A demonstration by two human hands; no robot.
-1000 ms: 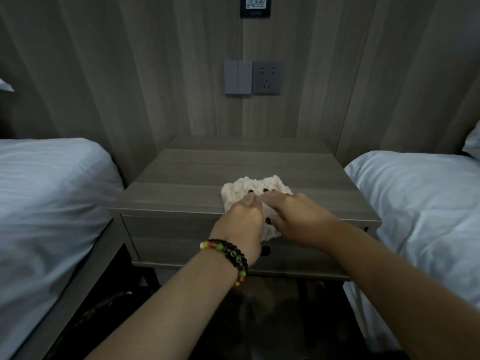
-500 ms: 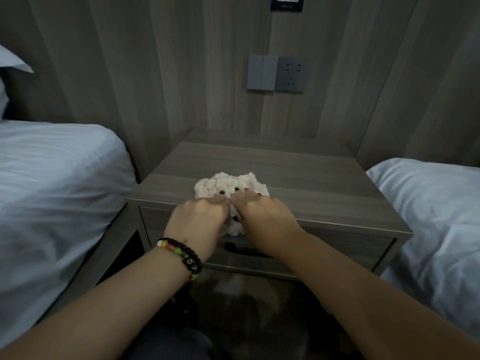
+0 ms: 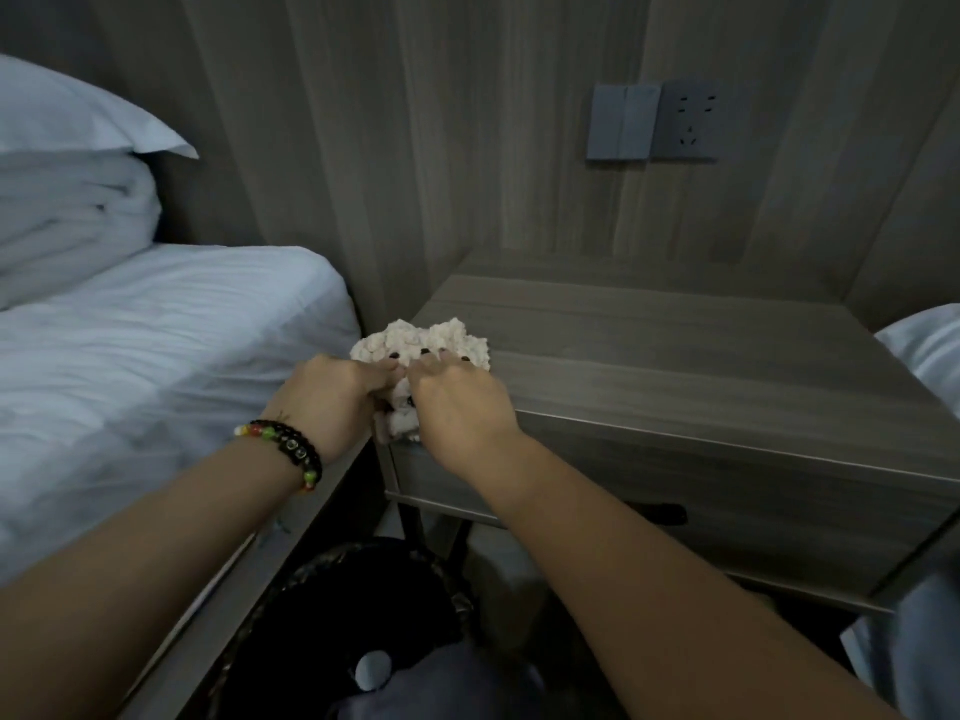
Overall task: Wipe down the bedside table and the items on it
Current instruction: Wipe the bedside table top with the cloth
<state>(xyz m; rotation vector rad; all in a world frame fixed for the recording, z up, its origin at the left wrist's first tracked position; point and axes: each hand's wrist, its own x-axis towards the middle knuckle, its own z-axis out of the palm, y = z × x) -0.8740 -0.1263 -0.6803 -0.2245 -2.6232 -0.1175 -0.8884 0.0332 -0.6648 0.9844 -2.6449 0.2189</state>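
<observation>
Nubby cream cloth [image 3: 423,343] at the wood-grain bench's [image 3: 675,366] front-left corner.
I see my left hand [image 3: 332,402] and right hand [image 3: 462,407] both grasping it.

A cloth [image 3: 423,345] lies on the bedside table's [image 3: 701,366] front-left corner, beside the bed [image 3: 156,345].

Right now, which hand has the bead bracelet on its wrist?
The left hand: its wrist carries the dark bead bracelet. The right hand has a bare wrist. Both press on the cream cloth.
</observation>
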